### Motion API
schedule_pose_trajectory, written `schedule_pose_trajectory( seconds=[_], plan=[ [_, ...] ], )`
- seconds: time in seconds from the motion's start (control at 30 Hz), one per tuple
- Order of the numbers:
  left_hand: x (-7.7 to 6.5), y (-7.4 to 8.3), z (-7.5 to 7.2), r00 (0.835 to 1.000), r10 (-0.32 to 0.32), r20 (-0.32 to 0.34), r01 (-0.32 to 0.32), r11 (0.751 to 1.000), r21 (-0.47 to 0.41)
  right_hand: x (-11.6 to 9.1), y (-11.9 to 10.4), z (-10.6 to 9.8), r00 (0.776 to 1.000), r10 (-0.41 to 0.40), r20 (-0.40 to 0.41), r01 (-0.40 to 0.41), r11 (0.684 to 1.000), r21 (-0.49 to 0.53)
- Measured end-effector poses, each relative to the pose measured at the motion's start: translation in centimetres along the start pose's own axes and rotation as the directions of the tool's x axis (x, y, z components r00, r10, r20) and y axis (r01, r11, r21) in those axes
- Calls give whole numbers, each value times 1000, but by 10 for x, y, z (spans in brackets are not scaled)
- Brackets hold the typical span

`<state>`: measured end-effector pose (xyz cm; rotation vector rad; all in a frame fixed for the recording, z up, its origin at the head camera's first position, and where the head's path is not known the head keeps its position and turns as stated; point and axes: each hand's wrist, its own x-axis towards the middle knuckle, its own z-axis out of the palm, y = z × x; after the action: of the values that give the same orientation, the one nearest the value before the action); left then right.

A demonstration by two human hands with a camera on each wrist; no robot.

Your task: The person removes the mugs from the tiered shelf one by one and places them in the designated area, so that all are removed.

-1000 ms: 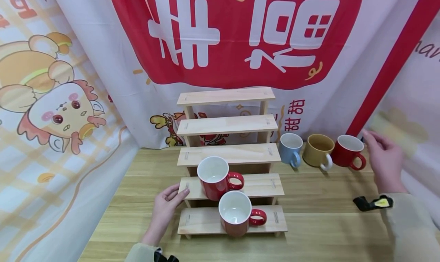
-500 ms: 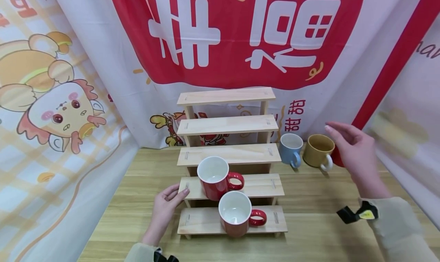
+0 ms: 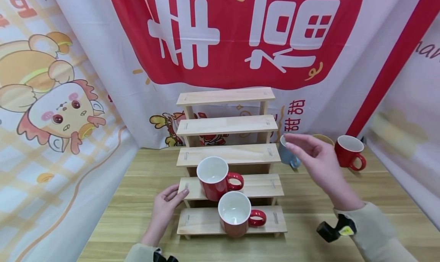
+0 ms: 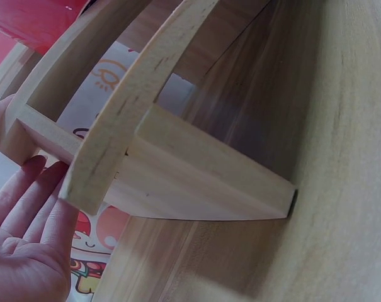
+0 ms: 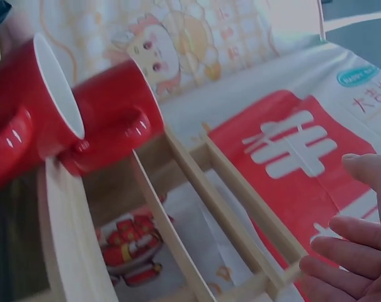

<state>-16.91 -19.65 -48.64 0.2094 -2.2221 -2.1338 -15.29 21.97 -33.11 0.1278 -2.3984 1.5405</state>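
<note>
My left hand [image 3: 165, 204] grips the left end of the second-lowest step of a pale wooden stepped display rack [image 3: 227, 124], thumb on top. In the left wrist view, the fingers [image 4: 36, 201] reach beneath the plank. A red mug [image 3: 214, 187] with a white inside stands on that second step; another red mug [image 3: 235, 227] is on the lowest step. Both handles point right. My right hand [image 3: 319, 162], holding nothing, hovers right of the rack with fingers extended. It partly covers a light blue mug [image 3: 284, 155] and most of a tan mug [image 3: 324, 138].
A third red mug [image 3: 345, 157] stands on the wooden table [image 3: 309, 223] at the right end of the back row. Printed cloth [image 3: 113, 71] hangs behind and along both sides. The upper three rack steps carry no mugs.
My right hand has swept left from beside the third red mug, past the tan mug, to the light blue one. The left hand, rack and mugs have stayed put.
</note>
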Motion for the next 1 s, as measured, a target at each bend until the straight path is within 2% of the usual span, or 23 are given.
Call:
schedule_pose_trajectory(
  seconds=[0.27,0.47,0.6,0.83,1.0],
  plan=[
    [-1,1,0,1000,9,-3,-9,1000,0,-11,-6,35,986,-85,140,62,984,164],
    [-1,0,-1,1000,16,-14,-15,1000,13,-16,-6,64,970,-125,209,68,963,262],
    [0,-1,-1,1000,12,-14,-12,1000,22,-19,-5,79,959,-123,257,52,962,266],
    [3,-2,0,1000,11,4,-12,1000,25,-21,3,98,946,-59,320,-19,972,235],
    [1,-2,-1,1000,6,-6,-6,1000,24,-20,9,109,939,-23,342,-53,976,212]
  ],
)
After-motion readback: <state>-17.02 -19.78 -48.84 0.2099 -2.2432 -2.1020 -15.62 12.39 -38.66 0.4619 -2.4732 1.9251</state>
